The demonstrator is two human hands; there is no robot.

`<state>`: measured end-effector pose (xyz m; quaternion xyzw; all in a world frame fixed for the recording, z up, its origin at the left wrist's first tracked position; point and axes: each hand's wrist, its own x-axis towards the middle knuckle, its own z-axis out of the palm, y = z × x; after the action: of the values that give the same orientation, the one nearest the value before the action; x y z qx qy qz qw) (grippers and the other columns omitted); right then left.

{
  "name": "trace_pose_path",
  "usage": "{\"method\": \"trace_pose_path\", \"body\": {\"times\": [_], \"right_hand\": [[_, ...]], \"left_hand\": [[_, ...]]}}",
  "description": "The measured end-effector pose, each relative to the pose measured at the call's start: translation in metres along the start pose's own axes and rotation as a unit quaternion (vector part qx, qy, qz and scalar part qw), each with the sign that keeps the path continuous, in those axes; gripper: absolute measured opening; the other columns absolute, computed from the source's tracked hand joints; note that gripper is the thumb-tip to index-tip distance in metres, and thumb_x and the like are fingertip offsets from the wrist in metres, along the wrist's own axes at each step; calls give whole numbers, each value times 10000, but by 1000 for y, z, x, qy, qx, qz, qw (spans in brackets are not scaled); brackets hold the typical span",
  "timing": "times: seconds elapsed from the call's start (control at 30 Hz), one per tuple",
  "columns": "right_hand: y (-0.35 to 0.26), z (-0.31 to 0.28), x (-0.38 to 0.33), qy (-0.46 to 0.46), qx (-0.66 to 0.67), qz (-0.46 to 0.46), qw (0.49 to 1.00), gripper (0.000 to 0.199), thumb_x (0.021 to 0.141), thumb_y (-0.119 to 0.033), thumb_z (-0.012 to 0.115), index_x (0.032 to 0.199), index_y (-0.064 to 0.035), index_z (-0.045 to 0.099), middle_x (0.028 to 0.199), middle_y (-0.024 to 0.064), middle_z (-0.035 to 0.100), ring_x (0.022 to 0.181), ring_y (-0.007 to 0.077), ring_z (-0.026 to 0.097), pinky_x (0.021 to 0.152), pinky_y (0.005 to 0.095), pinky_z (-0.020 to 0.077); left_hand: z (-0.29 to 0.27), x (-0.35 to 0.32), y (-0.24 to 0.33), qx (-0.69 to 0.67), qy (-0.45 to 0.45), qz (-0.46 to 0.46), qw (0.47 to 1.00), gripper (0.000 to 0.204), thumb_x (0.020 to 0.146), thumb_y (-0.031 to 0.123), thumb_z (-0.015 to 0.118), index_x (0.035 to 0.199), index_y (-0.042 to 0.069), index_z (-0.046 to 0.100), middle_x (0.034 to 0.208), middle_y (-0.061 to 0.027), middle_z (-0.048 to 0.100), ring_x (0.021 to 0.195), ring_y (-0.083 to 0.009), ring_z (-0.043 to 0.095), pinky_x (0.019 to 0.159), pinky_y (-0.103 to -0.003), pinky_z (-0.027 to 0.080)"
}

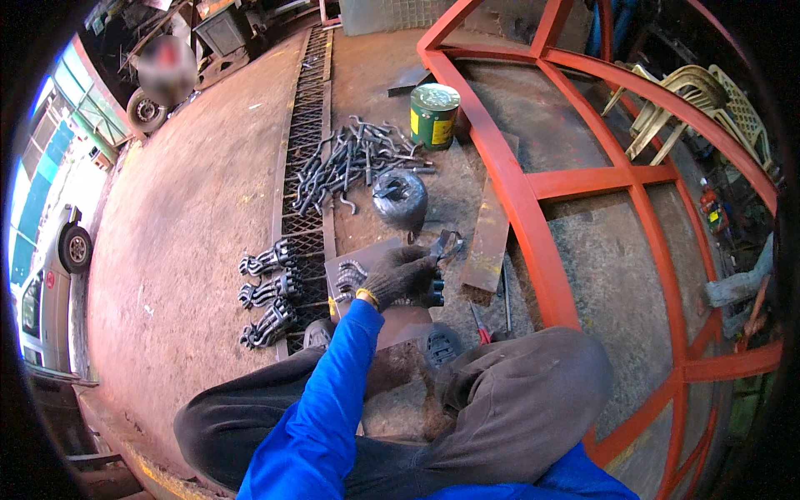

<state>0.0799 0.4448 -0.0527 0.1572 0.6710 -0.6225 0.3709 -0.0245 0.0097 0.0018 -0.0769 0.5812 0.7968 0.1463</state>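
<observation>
Down at the floor, we see our left hand (398, 275) in a dark knit glove, sleeve blue, curled over a dark scrolled metal piece (351, 276) that lies on a flat plate (362, 254); the fingers are bent close around it, though we cannot tell how firmly they grip. Our right hand is hidden, so we cannot tell its state. Just past the glove lies a pair of pliers (446, 243), and beyond that a dark wire coil (400, 198). Farther out a heap of hooked rods (350, 162) spreads beside a green can (434, 115). Left of the plate, three finished scroll bundles (268, 292) rest on a long grille (307, 158). A rusty flat bar (487, 242) leans against the red frame (533, 217) on the right. Our knees fill the lower edge.
</observation>
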Motion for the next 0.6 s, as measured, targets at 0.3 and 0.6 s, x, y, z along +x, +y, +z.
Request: {"method": "trace_pose_path", "body": {"times": [0.3, 0.6], "right_hand": [[-20, -9, 9, -10, -18, -1, 1000, 355, 927, -288, 633, 1172, -35, 590, 1023, 79, 637, 835, 158, 602, 728, 332, 502], [-53, -4, 19, -34, -60, 3, 998, 404, 913, -287, 650, 1218, -32, 576, 1064, 83, 636, 888, 165, 606, 767, 335, 504]], "left_hand": [[25, -11, -7, -33, 88, 61, 994, 190, 945, 197, 670, 1045, 35, 673, 919, -46, 697, 757, -130, 657, 685, -303, 566], [27, -7, -13, 1, 100, 60, 993, 212, 944, 210, 674, 1065, 35, 671, 883, -43, 691, 749, -128, 656, 677, -287, 565]]}}
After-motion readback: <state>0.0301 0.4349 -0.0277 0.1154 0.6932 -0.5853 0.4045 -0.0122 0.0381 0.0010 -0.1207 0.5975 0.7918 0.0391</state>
